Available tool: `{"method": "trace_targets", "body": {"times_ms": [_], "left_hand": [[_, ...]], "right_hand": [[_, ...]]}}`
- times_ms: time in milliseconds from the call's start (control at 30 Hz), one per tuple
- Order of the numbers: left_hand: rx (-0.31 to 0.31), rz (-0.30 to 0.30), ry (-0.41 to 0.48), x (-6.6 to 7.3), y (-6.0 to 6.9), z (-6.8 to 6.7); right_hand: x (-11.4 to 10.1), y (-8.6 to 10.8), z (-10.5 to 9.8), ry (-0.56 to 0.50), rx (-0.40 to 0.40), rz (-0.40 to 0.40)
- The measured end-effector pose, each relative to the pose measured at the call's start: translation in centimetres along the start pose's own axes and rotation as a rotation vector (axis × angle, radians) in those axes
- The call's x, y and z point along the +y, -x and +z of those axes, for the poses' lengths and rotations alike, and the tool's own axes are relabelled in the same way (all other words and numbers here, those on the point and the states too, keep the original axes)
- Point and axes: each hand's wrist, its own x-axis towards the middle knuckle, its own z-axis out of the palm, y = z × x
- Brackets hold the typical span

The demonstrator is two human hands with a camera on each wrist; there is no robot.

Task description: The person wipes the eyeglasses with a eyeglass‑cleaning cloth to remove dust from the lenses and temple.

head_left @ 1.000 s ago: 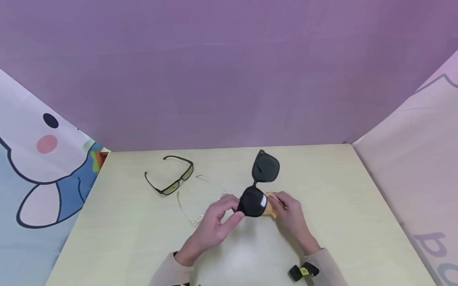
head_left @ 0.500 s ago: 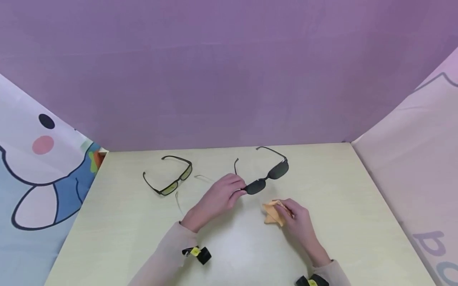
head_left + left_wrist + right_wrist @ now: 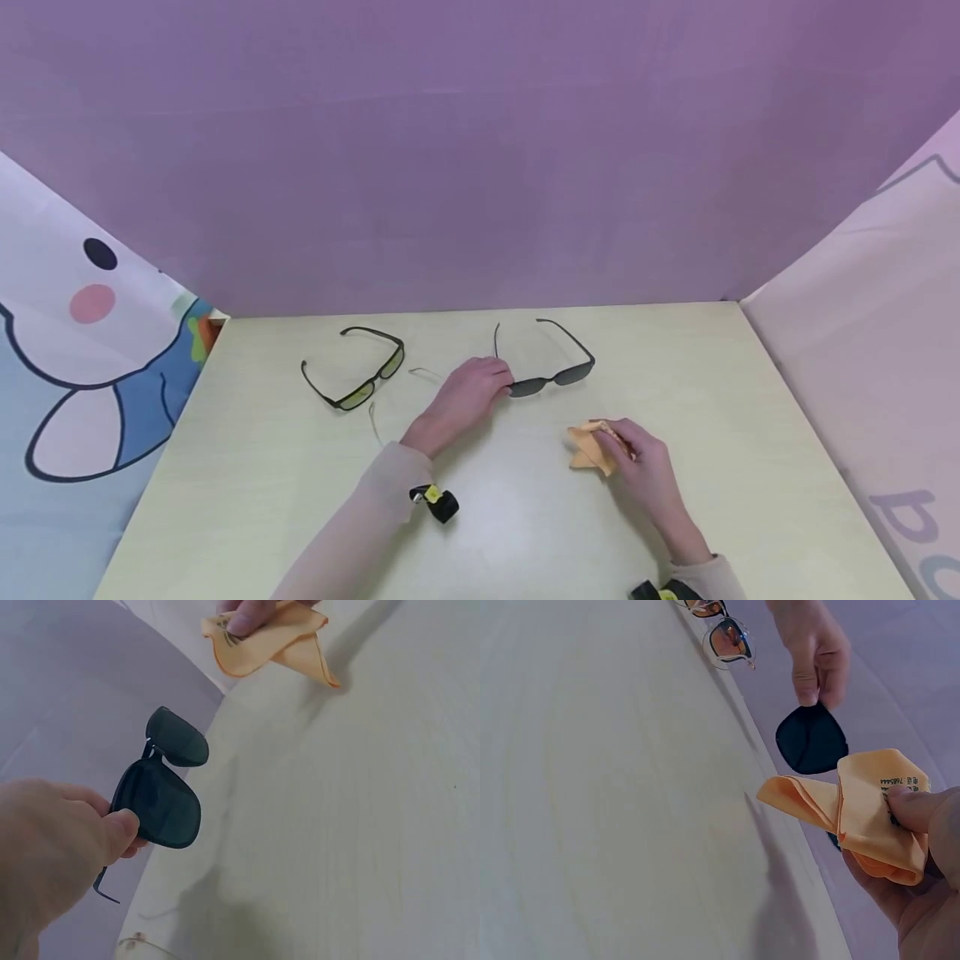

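My left hand (image 3: 468,394) pinches a pair of dark sunglasses (image 3: 572,374) at the left end of the frame. The temples are unfolded and point toward the back of the table. In the left wrist view, thumb and fingers grip the rim beside one lens (image 3: 161,806), and a shadow lies on the table below. My right hand (image 3: 651,471) holds a folded orange cleaning cloth (image 3: 591,447) between thumb and fingers, to the right of the sunglasses and apart from them. Dark printing shows on the cloth (image 3: 881,810) in the right wrist view.
Black-framed glasses with yellowish lenses (image 3: 358,395) lie open at the left of the pale table (image 3: 517,533). Thin-rimmed glasses (image 3: 373,423) lie mostly hidden behind my left arm. A purple cloth backdrop (image 3: 480,183) rises behind the table.
The sunglasses have gone from upright near the cloth to level and farther back, with my left hand. My right hand has drawn the cloth away from the lens, toward the right and front.
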Motion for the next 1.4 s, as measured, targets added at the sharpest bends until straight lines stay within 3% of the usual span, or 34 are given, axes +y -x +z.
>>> {"method": "trace_targets", "body": {"times_ms": [167,300,733,833,933,1033,1100,1233,1300,1400], "left_hand": [[-0.011,-0.018,-0.023,-0.4,0.3,1.0],[-0.021,-0.056,0.008,-0.3,0.6,1.3],[-0.115,-0.119,-0.013,0.7,1.2,0.8],[-0.082,-0.123,0.013,1.1,1.6,0.6],[-0.013,-0.117,0.042,1.5,2.1,0.2],[0.052,-0.110,0.066,2.0,2.9,-0.4],[0.082,-0.109,0.071,2.2,3.6,-0.8],[0.116,-0.131,0.087,2.6,4.9,-1.5],[0.121,-0.141,0.100,2.8,5.5,-1.8],[0.124,-0.161,0.129,3.0,6.3,-2.4]], "right_hand": [[0.1,0.2,0.2,-0.016,-0.006,0.011],[0.2,0.4,0.3,-0.025,-0.007,0.025],[0.6,0.4,0.6,0.002,-0.005,-0.003],[0.6,0.1,0.5,0.033,0.039,-0.038],[0.6,-0.2,0.4,0.097,0.150,-0.088],[0.5,-0.6,0.2,0.254,0.262,-0.195],[0.3,-0.8,0.1,0.391,0.291,-0.281],[0.0,-1.1,-0.1,0.600,0.211,-0.394],[-0.2,-0.9,0.0,0.630,0.133,-0.381],[-0.5,-0.6,0.3,0.638,-0.005,-0.298]]}}
